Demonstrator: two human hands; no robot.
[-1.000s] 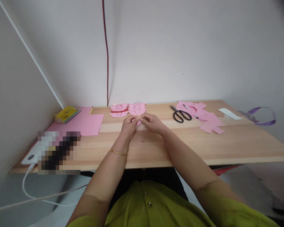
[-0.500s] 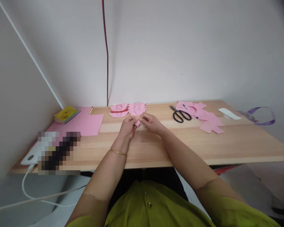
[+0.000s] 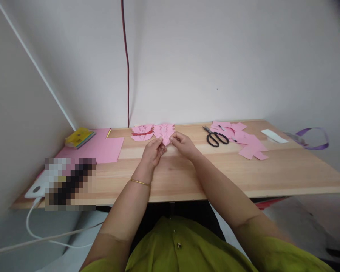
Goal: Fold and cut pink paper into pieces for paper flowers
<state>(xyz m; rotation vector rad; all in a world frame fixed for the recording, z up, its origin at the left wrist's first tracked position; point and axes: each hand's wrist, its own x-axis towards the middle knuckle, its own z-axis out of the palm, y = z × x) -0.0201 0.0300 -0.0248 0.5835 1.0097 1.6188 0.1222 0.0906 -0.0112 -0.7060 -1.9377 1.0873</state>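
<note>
A small folded piece of pink paper (image 3: 166, 141) is pinched between my two hands above the middle of the table. My left hand (image 3: 153, 150) grips its left side with thumb and fingers, the lower fingers curled beneath. On the other side, my right hand (image 3: 181, 145) pinches the paper's right edge. Just beyond my fingers lies a folded pink paper shape (image 3: 163, 130) with creases and notched edges. Left of that is a similar creased pink shape (image 3: 142, 128), crossed by a red strip (image 3: 142, 133).
Black-handled scissors (image 3: 214, 136) and cut pink paper scraps (image 3: 251, 143) lie on the right, near a white strip (image 3: 274, 136). At left are pink sheets (image 3: 102, 151), a yellow packet (image 3: 79, 136), a pencil (image 3: 108, 133) and a white power strip (image 3: 35, 187) with its cable. A wall stands behind.
My hands have moved slightly apart, and more of the small pink paper shows between them. The left fingers have loosened and spread a little.
</note>
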